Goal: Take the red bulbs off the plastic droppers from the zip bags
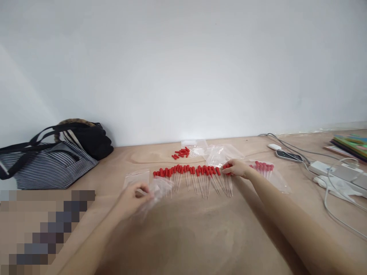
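Clear droppers [204,183] with red rubber bulbs lie in a long row across the wooden table, bulbs toward the wall and tips toward me. My left hand [137,196] has its fingers closed on a clear plastic bag [160,187], slightly blurred, at the row's left end. At the right end, the fingers of my right hand [237,169] are closed around the red bulbs of a few droppers [229,185]; how many is hidden. More droppers [264,167] lie inside a clear bag beyond my right wrist. Behind the row sits a small pile of loose red bulbs [181,153].
Clear bags [223,152] lie near the wall, another [137,176] left of the row. A striped bag [57,164] stands at the left. A phone-like device [288,156], white power strip [341,172], cables and a stack of colourful sheets [351,145] occupy the right.
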Available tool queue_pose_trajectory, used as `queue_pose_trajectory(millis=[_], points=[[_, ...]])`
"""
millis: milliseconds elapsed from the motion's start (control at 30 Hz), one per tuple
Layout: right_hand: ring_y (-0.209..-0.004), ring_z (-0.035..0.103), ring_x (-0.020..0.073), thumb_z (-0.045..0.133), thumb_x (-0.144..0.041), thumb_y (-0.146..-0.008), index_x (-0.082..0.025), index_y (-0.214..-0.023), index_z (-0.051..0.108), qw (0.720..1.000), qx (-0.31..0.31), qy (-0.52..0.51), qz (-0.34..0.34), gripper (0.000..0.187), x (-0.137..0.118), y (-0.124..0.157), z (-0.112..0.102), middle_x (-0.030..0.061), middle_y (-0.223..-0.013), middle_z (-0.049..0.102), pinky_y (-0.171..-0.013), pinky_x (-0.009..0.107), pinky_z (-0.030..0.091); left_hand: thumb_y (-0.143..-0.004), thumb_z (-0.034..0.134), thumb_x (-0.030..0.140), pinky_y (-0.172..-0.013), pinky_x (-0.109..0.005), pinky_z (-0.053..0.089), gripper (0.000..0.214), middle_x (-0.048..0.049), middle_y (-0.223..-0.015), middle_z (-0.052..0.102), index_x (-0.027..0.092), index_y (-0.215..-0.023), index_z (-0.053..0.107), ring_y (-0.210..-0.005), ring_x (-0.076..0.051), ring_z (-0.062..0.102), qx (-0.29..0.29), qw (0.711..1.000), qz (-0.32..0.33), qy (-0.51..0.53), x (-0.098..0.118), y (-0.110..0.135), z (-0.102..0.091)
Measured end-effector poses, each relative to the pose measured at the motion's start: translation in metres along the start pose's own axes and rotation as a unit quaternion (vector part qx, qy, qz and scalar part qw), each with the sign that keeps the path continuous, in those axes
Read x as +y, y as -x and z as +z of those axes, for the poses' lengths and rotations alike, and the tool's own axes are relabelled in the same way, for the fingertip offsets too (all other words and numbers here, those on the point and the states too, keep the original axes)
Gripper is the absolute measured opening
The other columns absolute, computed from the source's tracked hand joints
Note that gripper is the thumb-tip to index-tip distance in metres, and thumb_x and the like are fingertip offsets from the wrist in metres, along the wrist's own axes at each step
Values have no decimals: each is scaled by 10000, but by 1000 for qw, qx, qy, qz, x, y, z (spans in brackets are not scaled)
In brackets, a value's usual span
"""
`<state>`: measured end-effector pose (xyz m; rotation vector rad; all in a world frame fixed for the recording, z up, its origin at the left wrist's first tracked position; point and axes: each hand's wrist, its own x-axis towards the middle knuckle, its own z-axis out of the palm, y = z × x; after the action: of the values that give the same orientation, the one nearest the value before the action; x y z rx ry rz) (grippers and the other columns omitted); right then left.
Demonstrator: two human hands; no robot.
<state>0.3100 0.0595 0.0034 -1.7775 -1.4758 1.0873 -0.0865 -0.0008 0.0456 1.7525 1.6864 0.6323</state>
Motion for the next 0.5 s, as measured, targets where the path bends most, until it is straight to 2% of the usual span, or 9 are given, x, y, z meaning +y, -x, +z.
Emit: queue_pose_trajectory(millis=[67, 133, 233, 333, 433, 500], points=[[-574, 519, 106, 728, -308, -532, -147, -745, 646, 999, 30, 27, -12, 280, 1, -3, 6, -7, -617, 597, -545, 218, 387, -614, 580, 462, -478, -234, 324, 294, 66, -465, 434, 197, -705, 493, -472, -150, 456, 137, 987, -38, -71, -16, -12, -17], [-628, 543, 125, 736, -324, -526, -160, -805, 653, 997, 58, 54, -25, 334, 2, -4, 10, 3, -684, 622, -587, 230, 399, -644, 559, 450, -544, -260, 374, 273, 15, -577, 523, 189, -718, 523, -596, -196, 537, 213, 965, -67, -134, -30, -22, -29], [-713, 567, 151, 726, -373, -543, -180, -891, 648, 990, 99, 89, -44, 406, 2, -4, 15, 17, -787, 643, -652, 248, 407, -683, 530, 442, -660, -306, 419, 284, -75, -768, 591, 168, -753, 545, -803, -263, 576, 228, 952, -100, -176, -40, -28, -33], [-777, 576, 175, 662, -419, -618, -168, -935, 635, 981, 142, 118, -56, 405, 0, 1, 16, 48, -856, 646, -694, 263, 405, -722, 492, 476, -780, -387, 406, 352, -144, -901, 576, 150, -832, 563, -986, -335, 513, 228, 937, -104, -241, -35, -25, -27], [-812, 578, 190, 563, -398, -705, -150, -935, 626, 971, 184, 139, -57, 344, 0, 13, 8, 79, -893, 638, -710, 273, 403, -740, 484, 476, -851, -470, 357, 392, -196, -1148, 450, 145, -931, 572, -1105, -381, 410, 293, 903, -58, -307, -22, -16, -15], [-847, 574, 214, 518, -385, -731, -159, -916, 629, 960, 219, 166, -46, 312, 3, 26, -2, 90, -906, 631, -723, 295, 399, -754, 485, 446, -870, -492, 341, 374, -192, -1227, 378, 150, -962, 576, -1127, -377, 385, 320, 893, 0, -316, -14, -10, -3]])
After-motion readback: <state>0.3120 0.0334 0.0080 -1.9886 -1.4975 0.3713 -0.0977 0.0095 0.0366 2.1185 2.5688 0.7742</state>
